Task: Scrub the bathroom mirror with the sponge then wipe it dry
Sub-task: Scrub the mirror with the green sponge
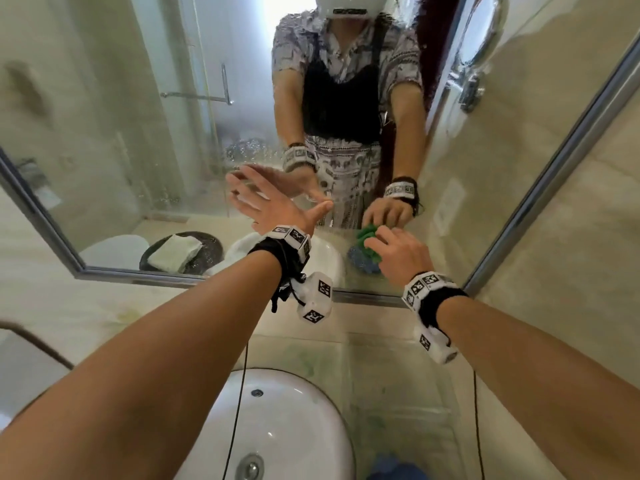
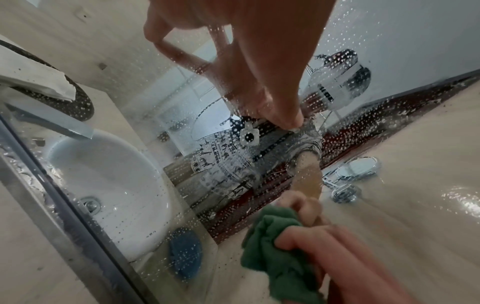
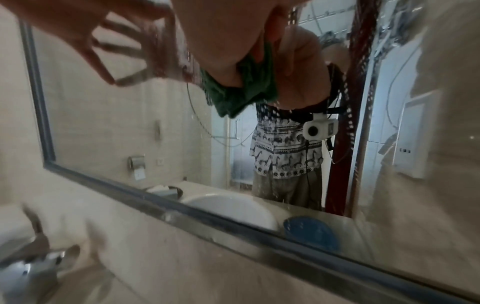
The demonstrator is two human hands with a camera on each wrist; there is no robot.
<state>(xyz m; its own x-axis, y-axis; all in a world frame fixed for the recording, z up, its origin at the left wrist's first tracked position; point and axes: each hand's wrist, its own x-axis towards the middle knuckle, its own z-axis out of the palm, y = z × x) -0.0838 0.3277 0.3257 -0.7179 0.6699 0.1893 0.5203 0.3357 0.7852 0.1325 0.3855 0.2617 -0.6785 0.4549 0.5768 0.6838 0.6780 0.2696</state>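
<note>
The wall mirror (image 1: pixel 156 133) has a metal frame, and water droplets (image 2: pixel 233 164) speckle its glass. My left hand (image 1: pixel 266 206) is spread flat, fingers straight, fingertips (image 2: pixel 288 121) touching the glass left of centre. My right hand (image 1: pixel 398 254) grips a bunched green cloth (image 1: pixel 369 245) and presses it on the lower part of the mirror, just above the bottom frame. The left wrist view shows the cloth (image 2: pixel 272 246) crumpled under my right hand's curled fingers (image 2: pixel 311 232). A blue round sponge (image 1: pixel 394 467) lies on the counter right of the sink, apart from both hands.
A white sink basin (image 1: pixel 287 427) sits directly below my arms, with a chrome faucet (image 3: pixel 28 267) at its back. A dark dish with a folded white cloth (image 1: pixel 180 252) shows as a reflection. A round chrome mirror (image 1: pixel 481 29) is mounted on the right wall.
</note>
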